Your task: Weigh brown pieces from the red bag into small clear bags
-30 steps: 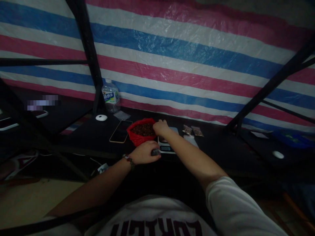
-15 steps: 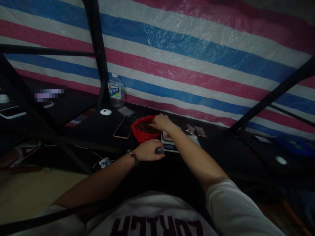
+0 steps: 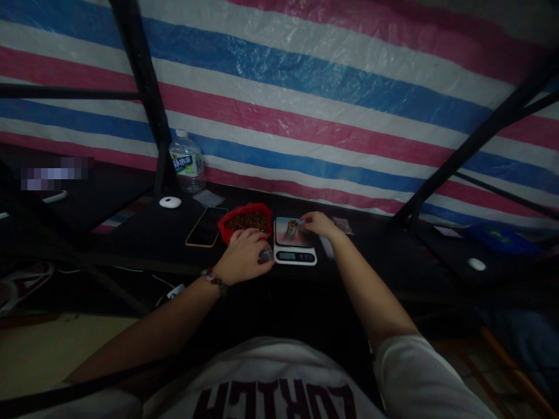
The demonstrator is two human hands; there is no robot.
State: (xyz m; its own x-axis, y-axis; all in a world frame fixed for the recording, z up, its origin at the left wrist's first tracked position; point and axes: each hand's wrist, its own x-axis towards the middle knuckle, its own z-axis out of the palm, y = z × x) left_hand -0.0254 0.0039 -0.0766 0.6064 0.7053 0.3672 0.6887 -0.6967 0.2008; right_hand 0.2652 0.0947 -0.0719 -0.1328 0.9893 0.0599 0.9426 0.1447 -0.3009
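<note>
Atop white digital scale [image 3: 294, 256], pinches clear plastic packet [image 3: 292, 228] with right hand [image 3: 318, 224]; at nine o'clock, grips small dark object [image 3: 265, 254] in left hand [image 3: 244, 256].

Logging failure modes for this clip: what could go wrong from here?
The small bag stands on the scale, pinched only by the right hand; released, it may tip and spill. The open red bag lies right beside the left hand, which holds a small object; a nudge could scatter its brown contents toward the phone.
</note>
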